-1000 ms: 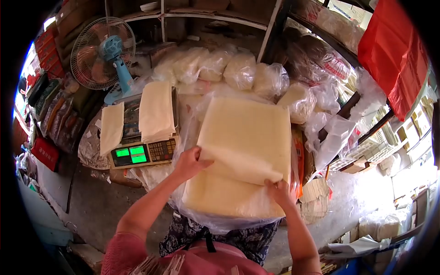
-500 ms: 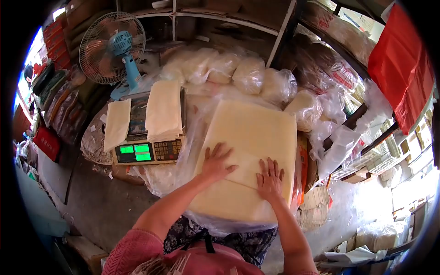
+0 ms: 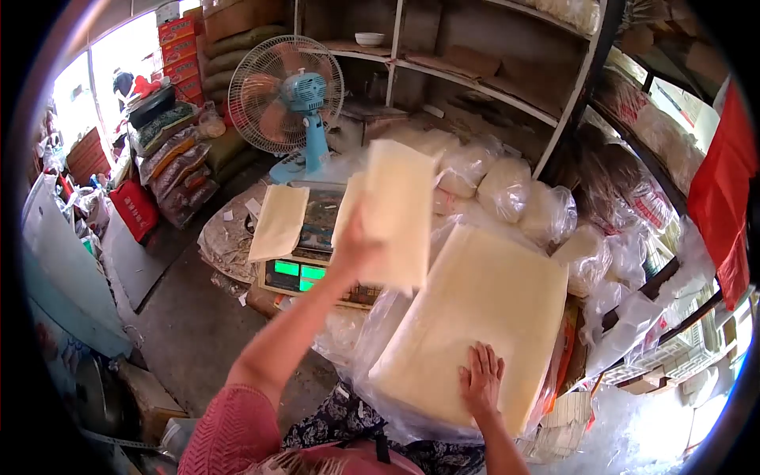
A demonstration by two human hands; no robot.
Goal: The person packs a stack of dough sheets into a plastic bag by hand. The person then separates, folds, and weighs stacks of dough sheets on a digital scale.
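My left hand is raised and gripping a folded cream-coloured sheet, which is slightly blurred. That sheet hangs over the right side of a digital scale, hiding part of its keypad. On the scale's left lies a separate folded cream sheet, and another folded sheet shows partly behind my left hand. A thick stack of pale yellow sheets lies on clear plastic film in front of me. Flat on its lower right part rests my right hand, fingers stretched out, holding nothing.
A blue fan stands behind the scale. Plastic bags with pale contents line the back of the work surface. Shelves rise behind them. To the right hangs a red sheet; filled sacks are piled at left.
My left hand has left the stack and moved up and left, now holding a folded sheet by the scale. My right hand stays on the stack. The view has shifted.
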